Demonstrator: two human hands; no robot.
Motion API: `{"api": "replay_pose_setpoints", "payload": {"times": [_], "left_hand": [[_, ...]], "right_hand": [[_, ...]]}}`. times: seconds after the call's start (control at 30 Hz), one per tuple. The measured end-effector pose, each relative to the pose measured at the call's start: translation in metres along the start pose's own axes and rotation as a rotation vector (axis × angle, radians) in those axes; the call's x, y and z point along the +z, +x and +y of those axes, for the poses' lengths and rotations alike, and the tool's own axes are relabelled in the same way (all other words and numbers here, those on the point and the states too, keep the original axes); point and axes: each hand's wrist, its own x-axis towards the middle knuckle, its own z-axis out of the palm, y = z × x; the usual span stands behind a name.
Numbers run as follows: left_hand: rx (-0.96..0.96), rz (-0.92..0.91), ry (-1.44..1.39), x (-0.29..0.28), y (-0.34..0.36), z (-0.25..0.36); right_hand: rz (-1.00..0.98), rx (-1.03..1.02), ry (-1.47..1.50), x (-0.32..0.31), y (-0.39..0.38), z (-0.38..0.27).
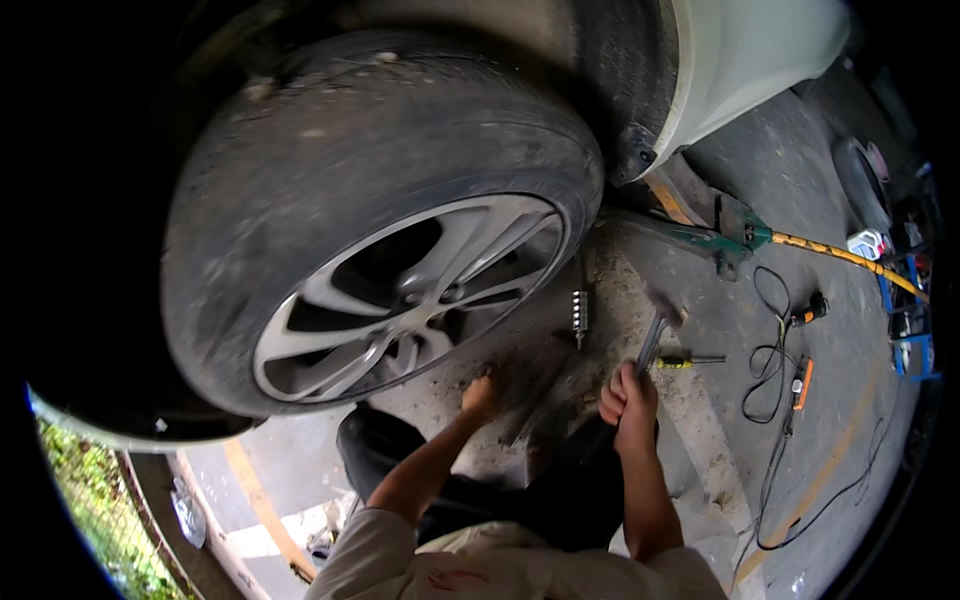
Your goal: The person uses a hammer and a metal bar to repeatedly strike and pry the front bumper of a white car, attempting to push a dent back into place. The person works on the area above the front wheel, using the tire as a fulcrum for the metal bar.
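A large car wheel with a worn black tyre (380, 130) and a grey multi-spoke rim (415, 318) fills the view ahead of me. In my right hand (630, 405) is a hammer (652, 335), gripped by its handle, its slightly blurred head pointing away from me. My left hand (482, 397) is closed, low beside the tyre's near edge; whatever its fingers hold is too dark to make out. On the floor beyond my hands lies a shiny ridged metal piece (579, 315). A screwdriver with a yellow handle (675, 362) rests just right of the hammer.
A green floor jack (735, 235) with a long yellow handle (850, 257) reaches in beside the pale car body (750, 60). Looped black cable (768, 360), a black-and-orange tool (812, 310) and an orange-cased device (803, 384) lie rightward. Farther right are a tyre (862, 185) and a white bottle (866, 243).
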Motion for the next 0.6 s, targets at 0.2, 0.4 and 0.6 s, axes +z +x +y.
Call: {"api": "replay_pose_setpoints", "payload": {"times": [0.2, 0.4, 0.6], "left_hand": [[-0.116, -0.043, 0.195, 0.083, 0.069, 0.068], [0.061, -0.231, 0.207, 0.104, 0.098, 0.019], [0.013, -0.198, -0.38, -0.095, -0.126, 0.059]], "right_hand": [[0.254, 0.251, 0.299, -0.059, -0.025, 0.026], [0.136, 0.294, 0.208, -0.024, -0.009, 0.027], [0.24, -0.075, 0.134, -0.01, 0.064, 0.055]]}}
